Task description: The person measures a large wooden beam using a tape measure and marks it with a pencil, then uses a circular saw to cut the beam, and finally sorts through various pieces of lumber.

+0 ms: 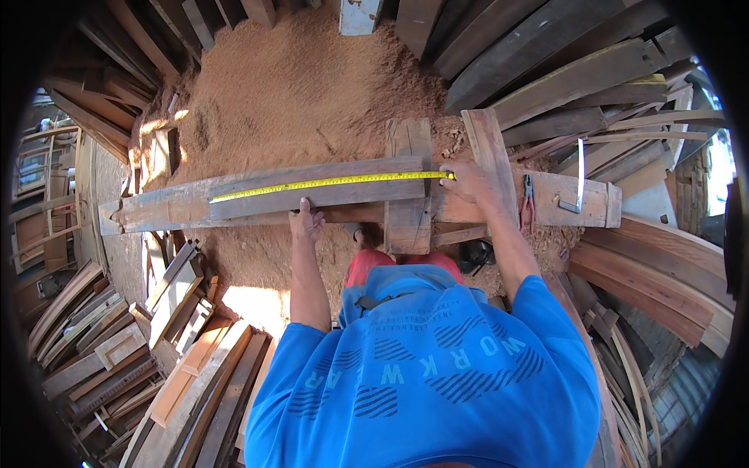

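A grey-brown wooden board [359, 192] lies lengthwise on a longer plank [156, 204] in front of me. Along its top runs the extended yellow blade of a tape measure [312, 184], reaching from near the board's left end to past its right end. My right hand [468, 184] is closed around the tape measure's case, just beyond the board's right end; the fingers hide most of the case. At the board's near edge, my left hand [307, 221] has its thumb against the wood and its other fingers curled below.
Pliers with red handles [528, 204] and a metal square [580, 179] lie on the plank's right part. A short crosspiece [408, 226] and a slanted board [488, 140] cross it. Sawdust [289, 86] covers the ground beyond. Timber stacks [562, 62] stand around me.
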Tool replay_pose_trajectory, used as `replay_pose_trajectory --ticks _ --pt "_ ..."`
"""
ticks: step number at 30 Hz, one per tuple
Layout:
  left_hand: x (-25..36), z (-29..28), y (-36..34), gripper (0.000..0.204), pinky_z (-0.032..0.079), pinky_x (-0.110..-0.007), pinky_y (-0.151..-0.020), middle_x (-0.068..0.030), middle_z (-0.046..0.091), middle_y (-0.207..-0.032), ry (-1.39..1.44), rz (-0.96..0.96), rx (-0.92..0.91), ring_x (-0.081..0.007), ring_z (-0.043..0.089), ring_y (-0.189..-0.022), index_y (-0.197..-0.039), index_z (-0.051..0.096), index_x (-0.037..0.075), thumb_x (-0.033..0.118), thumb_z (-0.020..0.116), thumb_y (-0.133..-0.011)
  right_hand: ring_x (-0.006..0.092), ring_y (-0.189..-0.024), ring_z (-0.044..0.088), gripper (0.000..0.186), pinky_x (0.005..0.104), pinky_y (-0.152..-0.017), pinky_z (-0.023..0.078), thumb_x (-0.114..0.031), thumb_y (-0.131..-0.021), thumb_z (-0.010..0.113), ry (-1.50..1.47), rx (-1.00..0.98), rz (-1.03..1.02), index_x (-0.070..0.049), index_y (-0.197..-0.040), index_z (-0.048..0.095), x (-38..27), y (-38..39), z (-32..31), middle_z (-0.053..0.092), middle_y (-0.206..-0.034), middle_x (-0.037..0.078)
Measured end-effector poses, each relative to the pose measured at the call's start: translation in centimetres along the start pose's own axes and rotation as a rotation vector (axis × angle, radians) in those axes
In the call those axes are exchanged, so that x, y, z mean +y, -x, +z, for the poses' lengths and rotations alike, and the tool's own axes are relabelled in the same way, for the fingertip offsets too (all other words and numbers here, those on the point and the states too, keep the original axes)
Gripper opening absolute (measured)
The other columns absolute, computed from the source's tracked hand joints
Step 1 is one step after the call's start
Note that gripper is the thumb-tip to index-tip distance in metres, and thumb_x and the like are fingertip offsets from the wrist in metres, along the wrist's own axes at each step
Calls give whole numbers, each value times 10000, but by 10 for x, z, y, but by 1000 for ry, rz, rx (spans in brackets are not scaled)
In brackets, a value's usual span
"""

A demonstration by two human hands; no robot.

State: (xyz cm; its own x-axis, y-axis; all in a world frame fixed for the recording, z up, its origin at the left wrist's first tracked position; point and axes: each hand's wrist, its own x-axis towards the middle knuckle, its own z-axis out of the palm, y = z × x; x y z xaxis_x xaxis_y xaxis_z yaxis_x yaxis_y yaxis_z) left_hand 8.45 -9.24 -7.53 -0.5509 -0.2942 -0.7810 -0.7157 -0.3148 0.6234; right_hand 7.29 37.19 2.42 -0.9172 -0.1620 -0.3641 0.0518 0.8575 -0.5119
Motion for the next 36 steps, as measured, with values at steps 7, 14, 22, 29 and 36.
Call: replay_pose_trajectory --ticks 7,14,22,29,36 --pt "-3 -1 -3 560 549 -407 -633 -170 622 -1245 32 13 14 -356 703 -933 -1412 386 179 430 688 -1013 361 -1024 686 330 451 -915 531 -222 -902 722 -139 -104 -86 -82 -1201 722 -9 -2 6 734 -1062 192" --pt "-5 4 -3 510 517 -444 -644 -148 638 -1167 96 -20 73 -358 684 -898 -1348 465 115 444 677 -1020 291 -956 700 344 406 -844 526 -244 -913 715 -484 -96 168 -9 -1164 715 9 30 12 731 -996 177" --pt "-10 -3 -11 585 520 -454 -699 -181 612 -1250 68 -29 0 -392 653 -1044 -1380 462 81 509 642 -1023 409 -1110 674 477 455 -968 518 -268 -904 690 -284 365 252 -47 -1323 639 99 90 20 723 -1135 229" --pt "-8 0 -14 549 546 -417 -618 -180 605 -1152 51 -13 -55 -344 686 -932 -1342 422 99 477 659 -1021 472 -1137 673 797 512 -988 530 -537 -885 724 117 546 845 167 -1235 594 207 117 -15 671 -1173 386" --pt "-22 -2 -33 570 568 -439 -670 -144 619 -1209 215 -60 -6 -335 691 -932 -1341 439 94 425 733 -982 534 -1159 633 727 556 -971 521 -504 -933 692 74 272 871 141 -1250 583 328 115 19 646 -1209 395"
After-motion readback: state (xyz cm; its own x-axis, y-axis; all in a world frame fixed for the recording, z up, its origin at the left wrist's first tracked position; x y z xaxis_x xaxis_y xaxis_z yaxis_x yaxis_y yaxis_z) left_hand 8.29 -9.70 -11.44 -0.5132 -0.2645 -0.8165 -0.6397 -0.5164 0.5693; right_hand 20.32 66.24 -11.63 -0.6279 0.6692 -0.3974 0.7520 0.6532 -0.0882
